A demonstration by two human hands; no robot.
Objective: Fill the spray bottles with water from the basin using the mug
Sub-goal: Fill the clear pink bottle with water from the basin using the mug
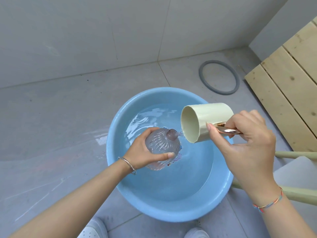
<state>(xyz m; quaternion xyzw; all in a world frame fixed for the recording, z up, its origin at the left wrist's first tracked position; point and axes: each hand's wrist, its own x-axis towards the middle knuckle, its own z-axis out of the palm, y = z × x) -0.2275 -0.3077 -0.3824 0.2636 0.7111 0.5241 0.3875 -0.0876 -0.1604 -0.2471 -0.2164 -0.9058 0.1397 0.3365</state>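
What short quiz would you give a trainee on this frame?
1. True or false: the left hand grips the mug.
2. Where is the bottle held? A) over the basin; B) beside it; C) behind it.
3. Which part of the mug does the right hand hold?

Key: 1 false, it grips the bottle; 2 A; 3 the handle.
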